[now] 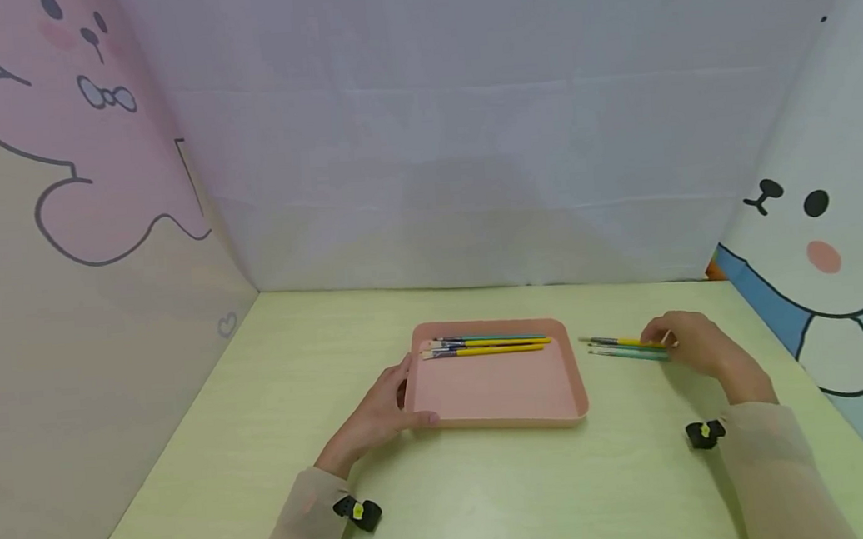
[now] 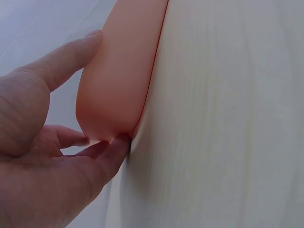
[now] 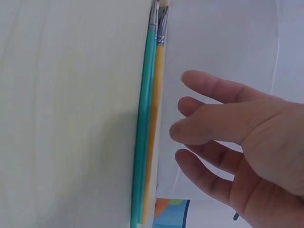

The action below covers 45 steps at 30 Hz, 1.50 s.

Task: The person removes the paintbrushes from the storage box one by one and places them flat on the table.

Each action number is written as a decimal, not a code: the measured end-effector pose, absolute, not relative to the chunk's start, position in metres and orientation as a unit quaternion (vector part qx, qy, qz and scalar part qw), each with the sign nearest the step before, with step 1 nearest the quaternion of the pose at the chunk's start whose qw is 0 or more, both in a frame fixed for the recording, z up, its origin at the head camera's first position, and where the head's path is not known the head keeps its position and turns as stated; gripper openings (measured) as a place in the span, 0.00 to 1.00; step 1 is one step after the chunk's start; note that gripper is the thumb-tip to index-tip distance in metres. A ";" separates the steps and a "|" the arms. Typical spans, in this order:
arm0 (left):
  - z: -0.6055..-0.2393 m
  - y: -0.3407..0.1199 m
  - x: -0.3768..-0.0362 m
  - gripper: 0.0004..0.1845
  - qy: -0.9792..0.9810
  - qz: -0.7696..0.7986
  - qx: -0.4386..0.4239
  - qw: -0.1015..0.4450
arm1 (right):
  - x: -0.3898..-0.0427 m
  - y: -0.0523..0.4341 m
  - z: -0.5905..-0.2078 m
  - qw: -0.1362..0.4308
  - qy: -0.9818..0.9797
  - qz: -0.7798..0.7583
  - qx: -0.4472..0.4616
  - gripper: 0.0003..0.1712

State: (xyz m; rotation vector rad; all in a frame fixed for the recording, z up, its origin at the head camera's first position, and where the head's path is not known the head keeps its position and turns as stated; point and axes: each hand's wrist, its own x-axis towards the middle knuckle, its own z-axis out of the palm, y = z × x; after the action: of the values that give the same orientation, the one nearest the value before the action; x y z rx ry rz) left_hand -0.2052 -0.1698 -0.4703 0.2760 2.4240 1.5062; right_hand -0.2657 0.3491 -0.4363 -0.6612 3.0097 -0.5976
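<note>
A pink tray lies on the pale green table. Three paintbrushes, one teal and two yellow, lie side by side along its far edge. My left hand holds the tray's near left corner. In the left wrist view the left hand has thumb and fingers bracketing the tray's rim. Right of the tray a yellow brush and a teal brush lie on the table. My right hand hovers at their handle ends. The right wrist view shows the right hand with loosely spread fingers beside the teal brush and the yellow brush, not touching them.
Cloth walls printed with cartoon animals close the table on the left, back and right. Black wrist cameras sit on my left sleeve and my right sleeve. Bare tabletop lies left of the tray and in front of it.
</note>
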 end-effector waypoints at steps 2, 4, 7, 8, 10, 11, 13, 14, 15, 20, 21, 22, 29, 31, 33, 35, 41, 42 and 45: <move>-0.470 -0.170 -0.204 0.63 0.835 0.524 0.095 0.137 | -0.264 0.344 -0.431 0.001 0.958 -0.191 -0.214 0.19; -0.469 -0.170 -0.203 0.63 0.834 0.526 0.096 0.137 | -0.262 0.338 -0.426 0.000 0.957 -0.192 -0.219 0.18; -0.470 -0.170 -0.204 0.62 0.833 0.527 0.099 0.136 | -0.258 0.329 -0.418 0.000 0.955 -0.193 -0.226 0.19; -0.470 -0.170 -0.204 0.62 0.832 0.528 0.099 0.136 | -0.257 0.326 -0.415 -0.002 0.954 -0.193 -0.229 0.20; -0.471 -0.170 -0.204 0.62 0.832 0.528 0.100 0.136 | -0.255 0.320 -0.411 -0.004 0.952 -0.192 -0.237 0.21; -0.472 -0.170 -0.204 0.62 0.833 0.528 0.100 0.135 | -0.253 0.318 -0.409 -0.006 0.951 -0.192 -0.241 0.21; -0.472 -0.169 -0.204 0.61 0.832 0.528 0.100 0.136 | -0.251 0.313 -0.406 -0.007 0.949 -0.194 -0.247 0.22; -0.472 -0.169 -0.204 0.61 0.832 0.528 0.099 0.137 | -0.250 0.310 -0.405 -0.010 0.949 -0.194 -0.250 0.22; -0.472 -0.169 -0.204 0.61 0.833 0.527 0.100 0.137 | -0.249 0.307 -0.403 -0.012 0.947 -0.195 -0.254 0.22; -0.471 -0.167 -0.204 0.62 0.835 0.523 0.101 0.137 | -0.243 0.292 -0.401 -0.024 0.940 -0.207 -0.270 0.24; -0.471 -0.167 -0.204 0.62 0.837 0.521 0.101 0.137 | -0.242 0.288 -0.401 -0.023 0.938 -0.212 -0.273 0.25; -0.471 -0.166 -0.204 0.62 0.837 0.519 0.102 0.136 | -0.242 0.283 -0.400 -0.021 0.936 -0.216 -0.277 0.25; -0.471 -0.167 -0.203 0.63 0.839 0.518 0.094 0.136 | -0.249 0.242 -0.388 0.012 0.920 -0.231 -0.317 0.25; -0.471 -0.168 -0.203 0.63 0.838 0.521 0.090 0.137 | -0.255 0.230 -0.383 0.020 0.914 -0.233 -0.333 0.24; -0.471 -0.168 -0.203 0.64 0.837 0.522 0.088 0.137 | -0.261 0.219 -0.379 0.028 0.909 -0.233 -0.343 0.24; -0.471 -0.168 -0.203 0.64 0.838 0.521 0.087 0.136 | -0.267 0.209 -0.377 0.037 0.908 -0.227 -0.351 0.24; -0.472 -0.167 -0.204 0.63 0.840 0.518 0.090 0.134 | -0.286 0.181 -0.381 0.078 0.899 -0.198 -0.383 0.28; -0.472 -0.167 -0.204 0.63 0.840 0.518 0.091 0.133 | -0.289 0.177 -0.382 0.085 0.897 -0.192 -0.388 0.29; -0.473 -0.167 -0.205 0.64 0.839 0.519 0.090 0.132 | -0.297 0.165 -0.388 0.113 0.897 -0.178 -0.388 0.29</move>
State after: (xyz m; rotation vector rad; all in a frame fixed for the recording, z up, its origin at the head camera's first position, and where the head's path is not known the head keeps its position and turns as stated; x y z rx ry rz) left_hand -0.2045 -0.1671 -0.4732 0.2616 2.4360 1.5069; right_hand -0.2970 0.1645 -0.3879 -1.1379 2.6326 -0.5216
